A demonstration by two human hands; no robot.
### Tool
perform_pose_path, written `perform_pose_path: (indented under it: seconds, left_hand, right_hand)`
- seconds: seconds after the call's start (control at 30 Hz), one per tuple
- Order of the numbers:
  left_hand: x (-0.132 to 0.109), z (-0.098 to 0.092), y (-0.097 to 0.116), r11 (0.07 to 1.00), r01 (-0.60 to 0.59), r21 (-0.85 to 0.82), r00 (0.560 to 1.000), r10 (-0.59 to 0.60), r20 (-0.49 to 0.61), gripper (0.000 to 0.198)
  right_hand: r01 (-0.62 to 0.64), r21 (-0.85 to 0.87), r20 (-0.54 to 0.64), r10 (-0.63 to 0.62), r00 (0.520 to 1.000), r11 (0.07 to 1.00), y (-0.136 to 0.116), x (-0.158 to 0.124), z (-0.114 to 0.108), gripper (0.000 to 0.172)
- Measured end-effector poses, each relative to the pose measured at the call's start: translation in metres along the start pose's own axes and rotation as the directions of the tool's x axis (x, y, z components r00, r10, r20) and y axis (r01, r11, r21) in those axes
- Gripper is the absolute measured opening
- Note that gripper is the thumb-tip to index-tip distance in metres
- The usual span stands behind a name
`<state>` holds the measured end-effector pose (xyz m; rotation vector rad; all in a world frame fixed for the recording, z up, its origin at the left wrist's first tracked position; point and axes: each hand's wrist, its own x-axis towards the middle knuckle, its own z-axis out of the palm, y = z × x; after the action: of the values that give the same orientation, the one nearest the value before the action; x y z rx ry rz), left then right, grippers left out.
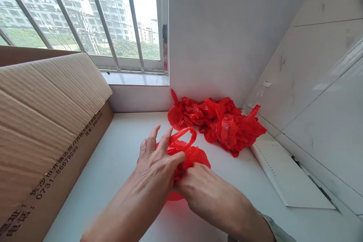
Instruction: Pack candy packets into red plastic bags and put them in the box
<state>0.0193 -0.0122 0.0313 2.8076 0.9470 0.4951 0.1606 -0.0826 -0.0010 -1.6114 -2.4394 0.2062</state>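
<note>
Both my hands work on a small red plastic bag point(190, 154) lying on the white counter point(113, 166). My left hand point(157, 162) pinches the bag with thumb and forefinger while the other fingers spread upward beside the bag's looped handle. My right hand point(195, 185) grips the bag's lower part from the right, fingers curled under the left hand. Much of the bag is hidden behind my hands.
A pile of crumpled red plastic bags point(218, 121) lies against the back wall. A large cardboard box point(48, 128) with printed text stands at left. A white sheet point(286, 174) lies along the tiled right wall. A barred window point(93, 19) is behind.
</note>
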Motion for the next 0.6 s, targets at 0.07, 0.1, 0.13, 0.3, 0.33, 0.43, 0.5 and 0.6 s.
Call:
perform_pose_path:
  seconds: [0.07, 0.1, 0.13, 0.3, 0.33, 0.43, 0.5, 0.6]
  left_hand:
    - [0.009, 0.004, 0.0, 0.978, 0.103, 0.179, 0.973, -0.137, 0.185, 0.021]
    - [0.015, 0.005, -0.001, 0.954, 0.141, 0.265, 0.949, -0.206, 0.238, 0.018]
    - [0.02, 0.006, -0.003, 0.925, 0.198, 0.325, 0.928, -0.284, 0.24, 0.016]
    - [0.028, 0.009, -0.009, 0.883, 0.284, 0.374, 0.918, -0.364, 0.16, 0.013]
    - [0.025, 0.009, -0.01, 0.886, 0.28, 0.37, 0.92, -0.358, 0.159, 0.017]
    - [0.011, 0.001, -0.015, 0.933, 0.233, 0.273, 0.96, -0.266, 0.09, 0.02]
    - [0.004, -0.006, -0.016, 0.979, 0.166, 0.119, 0.986, -0.169, 0.01, 0.024]
    - [0.003, -0.008, -0.01, 0.992, 0.111, -0.056, 0.979, -0.119, -0.163, 0.045]
  right_hand:
    - [-0.102, -0.094, 0.069, 0.108, 0.992, 0.99, -0.003, 0.001, -0.001, 0.026]
    - [-0.163, -0.135, 0.093, 0.176, 0.98, 0.977, -0.005, 0.001, -0.003, 0.026]
    - [-0.231, -0.171, 0.111, 0.252, 0.961, 0.958, -0.008, 0.003, -0.007, 0.027]
    - [-0.47, -0.208, 0.143, 0.502, 0.853, 0.857, -0.015, 0.002, -0.023, 0.036]
    - [-0.485, -0.194, 0.118, 0.511, 0.851, 0.853, -0.013, -0.001, -0.021, 0.036]
    - [-0.388, -0.185, -0.108, 0.374, 0.921, 0.903, 0.001, -0.017, 0.0, 0.037]
    - [-0.24, -0.214, -0.286, 0.175, 0.942, 0.947, 0.012, -0.027, 0.017, 0.048]
    - [-0.171, -0.203, -0.383, 0.083, 0.92, 0.964, 0.019, -0.03, 0.029, 0.058]
